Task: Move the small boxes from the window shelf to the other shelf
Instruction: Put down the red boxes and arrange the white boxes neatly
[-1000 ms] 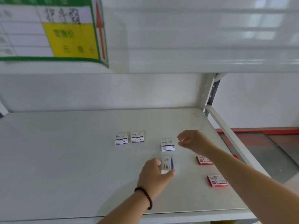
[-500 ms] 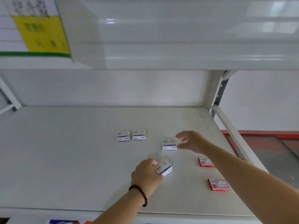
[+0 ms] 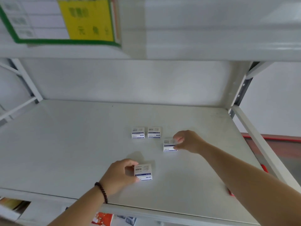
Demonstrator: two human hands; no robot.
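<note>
Several small white boxes with blue print lie on a grey metal shelf [image 3: 65, 144]. Two of them sit side by side at the middle: one box [image 3: 138, 132] and its neighbour [image 3: 154, 132]. My left hand [image 3: 119, 175], with a dark bead bracelet on the wrist, grips the left side of a white box [image 3: 144, 172] resting near the front. My right hand [image 3: 187, 141] pinches the right edge of another white box [image 3: 169, 145] on the shelf. Two red boxes [image 3: 231, 192] are mostly hidden behind my right forearm.
An upper shelf board [image 3: 195, 51] overhangs closely, with a green-bordered yellow label sheet [image 3: 84, 18] stuck on it. Shelf uprights stand at the left [image 3: 27, 82] and right [image 3: 241, 88]. Printed items [image 3: 102, 217] lie on the level below.
My left hand has turned its box flat and slid it left toward the front. My right hand has closed its fingers onto the box by it. The view tilted and shifted.
</note>
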